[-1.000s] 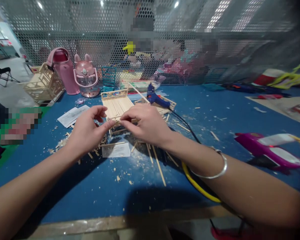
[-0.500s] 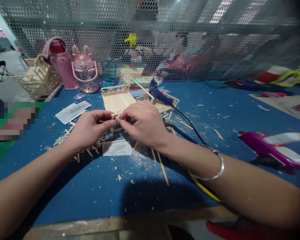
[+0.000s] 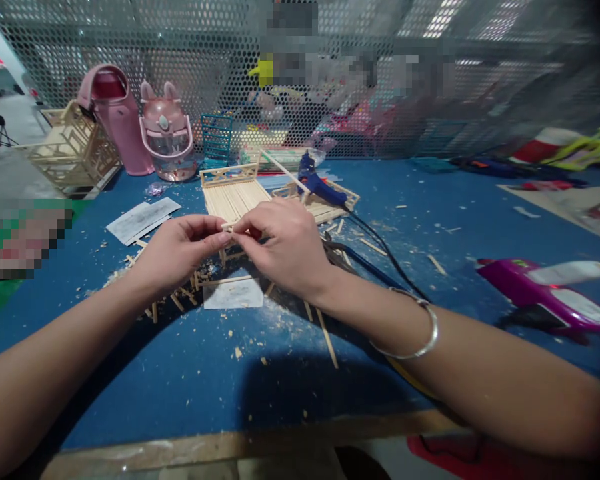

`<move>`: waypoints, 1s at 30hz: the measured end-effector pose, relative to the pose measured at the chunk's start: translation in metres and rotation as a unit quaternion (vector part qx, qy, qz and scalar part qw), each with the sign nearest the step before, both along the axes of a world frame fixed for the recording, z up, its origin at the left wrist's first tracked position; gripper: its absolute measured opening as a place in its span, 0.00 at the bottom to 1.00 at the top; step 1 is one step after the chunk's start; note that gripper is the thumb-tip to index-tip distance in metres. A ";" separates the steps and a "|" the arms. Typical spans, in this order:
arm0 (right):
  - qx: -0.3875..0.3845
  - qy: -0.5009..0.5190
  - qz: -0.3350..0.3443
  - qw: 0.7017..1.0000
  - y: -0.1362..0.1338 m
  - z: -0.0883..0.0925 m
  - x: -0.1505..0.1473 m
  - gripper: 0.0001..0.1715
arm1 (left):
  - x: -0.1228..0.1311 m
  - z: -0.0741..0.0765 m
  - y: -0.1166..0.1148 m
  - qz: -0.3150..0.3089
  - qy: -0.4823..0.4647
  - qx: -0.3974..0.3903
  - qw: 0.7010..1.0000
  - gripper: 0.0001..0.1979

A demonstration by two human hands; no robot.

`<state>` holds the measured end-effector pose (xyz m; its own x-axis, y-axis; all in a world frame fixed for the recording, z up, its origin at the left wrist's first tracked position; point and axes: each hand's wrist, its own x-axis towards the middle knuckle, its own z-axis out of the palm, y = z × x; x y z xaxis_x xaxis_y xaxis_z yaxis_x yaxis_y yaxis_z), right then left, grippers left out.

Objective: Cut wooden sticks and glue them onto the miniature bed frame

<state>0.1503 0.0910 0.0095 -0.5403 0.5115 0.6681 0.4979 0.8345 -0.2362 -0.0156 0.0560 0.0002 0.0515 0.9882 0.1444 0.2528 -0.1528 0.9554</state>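
Note:
My left hand [image 3: 180, 252] and my right hand [image 3: 286, 245] meet fingertip to fingertip at the near end of a model made of thin wooden sticks [image 3: 235, 195]. Both hands are closed in a pinch on a short wooden stick [image 3: 229, 225] there; the fingers hide most of it. The model has a flat slatted deck and a low railing at its far end. Behind my right hand, a blue glue gun [image 3: 320, 187] rests on a second stick-built piece [image 3: 350, 200]. Beneath my hands lies a white paper slip [image 3: 234, 295].
Stick offcuts [image 3: 180, 301] and shavings litter the blue table [image 3: 190, 387]. Blue-handled pliers [image 3: 355, 259] lie under my right wrist. A pink bottle [image 3: 120, 130] and a clear jug [image 3: 169, 143] stand back left, before a perforated metal screen [image 3: 180, 60]. At right lies a purple tool [image 3: 550, 297].
My fingertips have shifted slightly and drawn closer together at the short stick. The whole view has moved a little; the model and glue gun stay in place.

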 end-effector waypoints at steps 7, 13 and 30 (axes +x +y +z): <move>-0.007 0.005 0.009 1.000 0.004 0.007 0.001 0.02 | 0.007 0.005 -0.005 0.035 0.024 0.014 0.999 0.10; 0.009 -0.030 0.029 0.999 0.010 0.008 0.004 0.04 | 0.013 0.007 -0.009 0.082 0.096 0.049 0.991 0.09; 0.049 -0.045 0.027 0.997 0.008 0.003 0.005 0.09 | 0.010 0.001 -0.006 0.068 0.084 0.073 0.991 0.07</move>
